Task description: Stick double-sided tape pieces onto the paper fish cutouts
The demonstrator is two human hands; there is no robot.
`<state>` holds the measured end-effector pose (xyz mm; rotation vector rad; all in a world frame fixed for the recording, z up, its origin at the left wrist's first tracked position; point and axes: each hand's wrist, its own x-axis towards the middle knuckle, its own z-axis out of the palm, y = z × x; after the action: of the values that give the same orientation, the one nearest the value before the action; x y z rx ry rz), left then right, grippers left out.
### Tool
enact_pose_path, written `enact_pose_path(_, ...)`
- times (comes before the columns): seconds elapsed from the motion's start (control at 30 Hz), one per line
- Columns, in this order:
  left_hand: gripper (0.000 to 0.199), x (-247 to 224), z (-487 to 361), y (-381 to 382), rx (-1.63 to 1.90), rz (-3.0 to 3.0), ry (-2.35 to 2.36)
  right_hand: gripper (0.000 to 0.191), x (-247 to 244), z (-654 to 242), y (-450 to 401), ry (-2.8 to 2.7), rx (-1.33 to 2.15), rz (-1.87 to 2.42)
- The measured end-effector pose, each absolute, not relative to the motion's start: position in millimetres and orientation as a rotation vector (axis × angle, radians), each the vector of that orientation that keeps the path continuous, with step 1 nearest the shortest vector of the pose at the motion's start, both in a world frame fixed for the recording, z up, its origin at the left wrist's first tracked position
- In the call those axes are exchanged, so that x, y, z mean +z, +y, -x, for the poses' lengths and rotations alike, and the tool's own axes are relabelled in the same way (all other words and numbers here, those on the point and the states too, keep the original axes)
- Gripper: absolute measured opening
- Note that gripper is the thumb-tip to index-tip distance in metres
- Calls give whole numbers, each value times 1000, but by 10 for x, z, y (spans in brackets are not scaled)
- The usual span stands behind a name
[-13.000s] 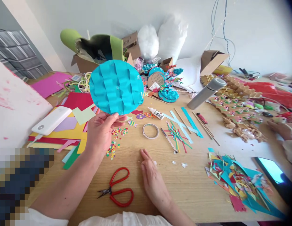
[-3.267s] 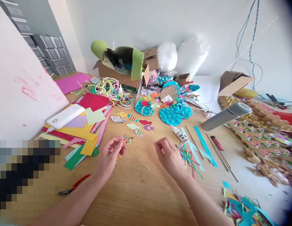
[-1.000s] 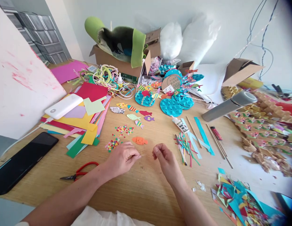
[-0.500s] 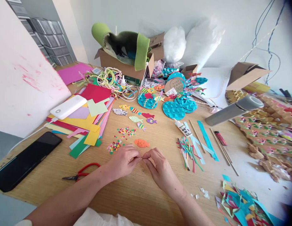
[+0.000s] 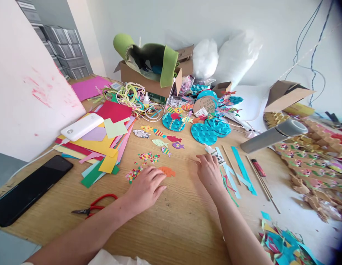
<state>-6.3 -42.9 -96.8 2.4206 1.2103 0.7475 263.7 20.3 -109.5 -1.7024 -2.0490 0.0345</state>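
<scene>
My left hand [image 5: 149,186] rests just in front of an orange paper fish [image 5: 167,171], its thumb apart from its curved fingers and nothing visible between them. My right hand [image 5: 210,172] is over the near end of a white glue tube [image 5: 219,156], fingers loosely spread; I cannot see whether they touch it. Small coloured paper bits [image 5: 134,173] lie beside the left fingers. Beyond them are several decorated paper fish, among them a red one [image 5: 174,138] and a pale green dotted one [image 5: 159,143]. Thin paper strips [image 5: 230,186] lie partly under the right hand.
Red-handled scissors [image 5: 95,206] and a black phone [image 5: 33,189] lie at left, near stacked coloured paper [image 5: 110,110] and a white power bank [image 5: 82,126]. At right are a grey bottle [image 5: 273,136], wooden sticks [image 5: 259,178] and paper scraps [image 5: 287,243]. Blue scalloped discs [image 5: 204,133] lie behind.
My hands, pinched together in front of the orange fish before, are now apart. The right hand has moved right and forward to the glue tube; the left has stayed near the fish.
</scene>
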Motion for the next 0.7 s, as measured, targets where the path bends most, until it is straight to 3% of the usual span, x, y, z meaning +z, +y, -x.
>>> enact_pose_path(0.33,28,-1046,54,-446,678,-2525,1235,4,-1170,-1764,566,-2175,300,1660)
enact_pose_path(0.7,25,-1039,66,-430,657,-2513,1288,10,-1268,-1766,584,-2064,411,1774)
